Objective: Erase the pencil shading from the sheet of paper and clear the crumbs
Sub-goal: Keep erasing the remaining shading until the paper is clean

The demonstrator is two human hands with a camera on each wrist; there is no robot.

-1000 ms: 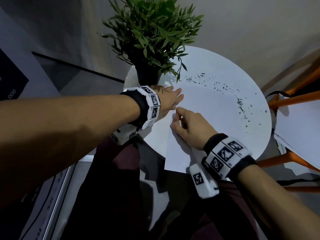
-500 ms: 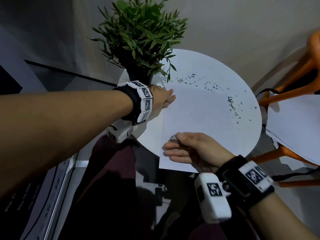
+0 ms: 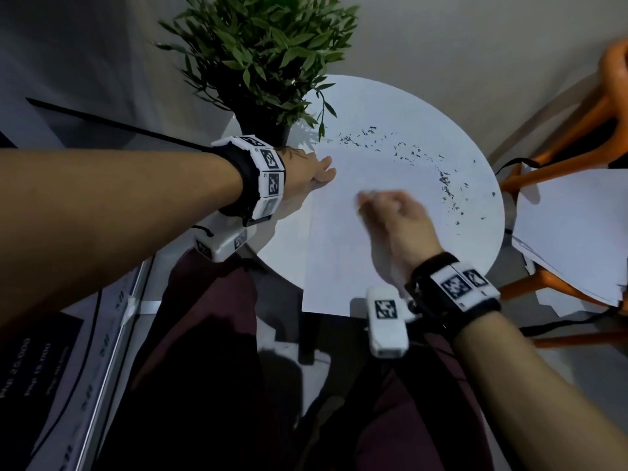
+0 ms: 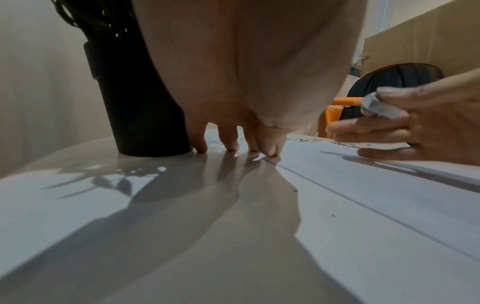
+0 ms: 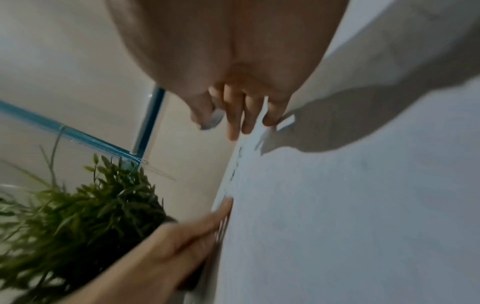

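Dim, cool light casts long hard shadows across the table (image 4: pixel 78 216); the right hand (image 3: pixel 394 219) is motion-blurred, edges wide-angle warped.

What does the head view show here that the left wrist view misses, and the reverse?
Head view only: the plant's green leaves, the arc of crumbs spread across the round table, and the near edge of the paper overhanging it. Left wrist view only: the left hand's fingertips pressing down beside the black pot, and the eraser pinched in the right hand. Both: both hands, paper and crumbs.

White paper (image 3: pixel 343 232), dark crumbs (image 3: pixel 445 185), orange chair (image 3: pixel 560 137).
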